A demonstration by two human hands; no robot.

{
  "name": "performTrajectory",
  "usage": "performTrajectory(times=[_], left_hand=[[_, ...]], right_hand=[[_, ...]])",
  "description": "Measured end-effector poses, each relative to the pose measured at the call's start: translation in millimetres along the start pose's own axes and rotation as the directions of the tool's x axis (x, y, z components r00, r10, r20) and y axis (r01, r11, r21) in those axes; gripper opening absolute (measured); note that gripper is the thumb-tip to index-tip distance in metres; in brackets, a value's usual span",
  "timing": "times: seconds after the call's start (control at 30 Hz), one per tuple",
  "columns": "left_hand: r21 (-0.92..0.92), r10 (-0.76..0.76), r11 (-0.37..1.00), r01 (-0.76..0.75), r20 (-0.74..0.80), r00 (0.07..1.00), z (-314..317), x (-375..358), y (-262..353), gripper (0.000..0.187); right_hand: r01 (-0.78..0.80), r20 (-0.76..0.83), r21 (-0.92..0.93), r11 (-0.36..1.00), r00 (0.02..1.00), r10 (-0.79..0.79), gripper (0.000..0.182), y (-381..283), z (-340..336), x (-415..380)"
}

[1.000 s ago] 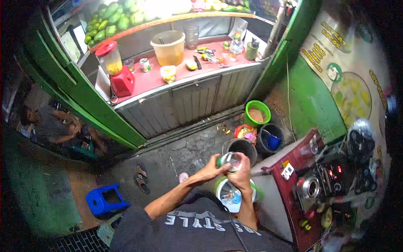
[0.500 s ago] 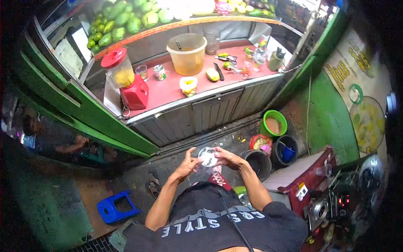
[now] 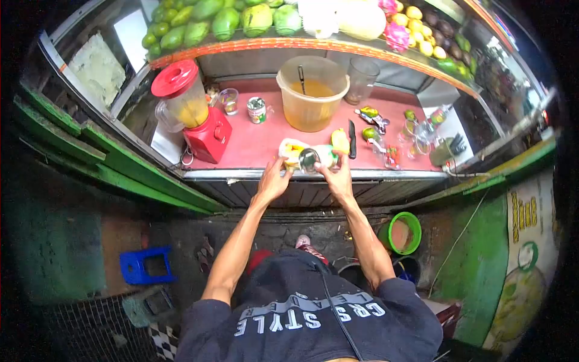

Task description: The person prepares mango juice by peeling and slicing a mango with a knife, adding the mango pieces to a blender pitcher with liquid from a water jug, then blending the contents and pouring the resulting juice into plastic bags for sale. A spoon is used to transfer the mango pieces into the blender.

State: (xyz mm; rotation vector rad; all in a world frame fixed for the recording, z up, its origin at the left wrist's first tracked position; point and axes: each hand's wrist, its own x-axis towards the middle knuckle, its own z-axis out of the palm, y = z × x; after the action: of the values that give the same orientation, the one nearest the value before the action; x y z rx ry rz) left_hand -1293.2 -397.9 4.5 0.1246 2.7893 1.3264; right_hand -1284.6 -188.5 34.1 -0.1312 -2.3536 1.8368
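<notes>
Over the front edge of the counter, a clear plastic cup (image 3: 309, 158) is held between my two hands. My left hand (image 3: 274, 182) has its fingers curled at the cup's left side. My right hand (image 3: 338, 180) grips the other side, thumb toward the middle. Just behind the cup, a white container with yellow fruit pieces (image 3: 291, 148) sits on the counter, partly covered by my fingers. A yellow cut fruit (image 3: 340, 141) lies beyond my right fingertips, beside a dark-bladed knife (image 3: 352, 140).
On the pink counter (image 3: 256, 145) stand a red blender (image 3: 208, 133), a tin can (image 3: 256, 110), a large bucket of orange liquid (image 3: 310, 111) and several cups on the right. Fruit fills the shelf above. A green bucket (image 3: 403, 233) and blue stool (image 3: 146, 265) stand on the floor.
My hands have moved forward with the cup, from low near my body to over the counter's edge. The view has shifted closer to the counter.
</notes>
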Motion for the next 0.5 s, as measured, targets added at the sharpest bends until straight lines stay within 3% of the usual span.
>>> performTrajectory(times=[0.03, 0.07, 0.13, 0.17, 0.23, 0.4, 0.47, 0.5], left_hand=[[-0.002, -0.014, 1.000, 0.014, 0.002, 1.000, 0, 10, 8, 0.049], [-0.016, -0.040, 0.999, 0.040, -0.010, 0.999, 4, 17, 12, 0.049], [0.090, -0.112, 0.991, 0.101, 0.121, 0.986, 17, 25, 11, 0.049], [0.079, -0.129, 0.990, 0.121, 0.112, 0.985, 21, 27, 9, 0.049], [0.202, -0.137, 0.974, 0.103, 0.162, 0.977, 26, 29, 2, 0.048], [0.103, -0.082, 0.992, 0.066, 0.164, 0.983, 14, 18, -5, 0.046], [-0.033, 0.096, 0.995, -0.093, 0.098, 0.991, 9, 8, -12, 0.045], [-0.039, 0.093, 0.995, -0.090, 0.096, 0.991, 1, 2, -13, 0.045]], right_hand=[[0.056, -0.004, -0.126, 0.990, 0.998, -0.057, 0.070, -8, 3, 14], [0.055, 0.026, -0.137, 0.989, 0.998, -0.052, 0.070, -9, 7, 26], [0.389, 0.046, -0.272, 0.880, 0.919, -0.392, 0.074, -9, 17, 43], [0.393, 0.070, -0.271, 0.879, 0.919, -0.389, 0.074, -4, 21, 51], [0.567, 0.180, -0.356, 0.742, 0.821, -0.541, 0.075, -1, 28, 62], [0.625, 0.278, -0.355, 0.695, 0.781, -0.560, 0.074, 5, 38, 64], [0.642, 0.283, -0.342, 0.686, 0.767, -0.576, 0.074, 6, 43, 64], [0.643, 0.289, -0.343, 0.685, 0.766, -0.575, 0.074, 6, 45, 64]])
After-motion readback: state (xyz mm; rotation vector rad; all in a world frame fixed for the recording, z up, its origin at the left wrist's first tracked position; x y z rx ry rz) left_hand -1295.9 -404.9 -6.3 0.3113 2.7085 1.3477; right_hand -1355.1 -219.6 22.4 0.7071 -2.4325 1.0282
